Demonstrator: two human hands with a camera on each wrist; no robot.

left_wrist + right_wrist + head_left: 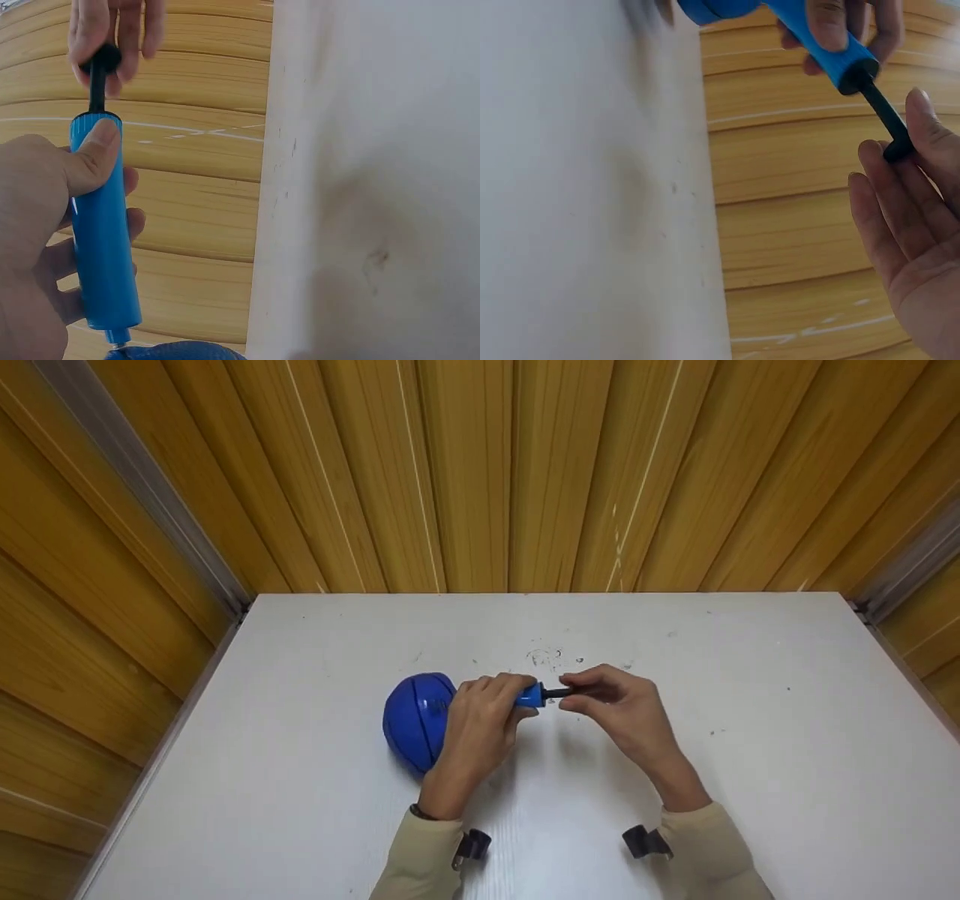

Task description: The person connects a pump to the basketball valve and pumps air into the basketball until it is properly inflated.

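Observation:
My left hand (480,724) grips the barrel of a blue hand pump (105,247), its thumb lying along the upper end near the black cap. A black plunger rod (883,109) sticks partway out of that barrel. At the rod's end, the fingers and thumb of my right hand (634,716) hold the small black handle (898,147). On the left, a blue ball (412,720) with dark seams sits against the pump's nozzle end; the left wrist view shows a metal tip (118,347) meeting the ball's surface. My left hand hides part of the ball in the head view.
A white table (262,810) with scattered dark marks lies under the hands. Yellow wood-patterned panels (480,472) rise behind it and at both sides. Black camera mounts (474,845) are on both wrists.

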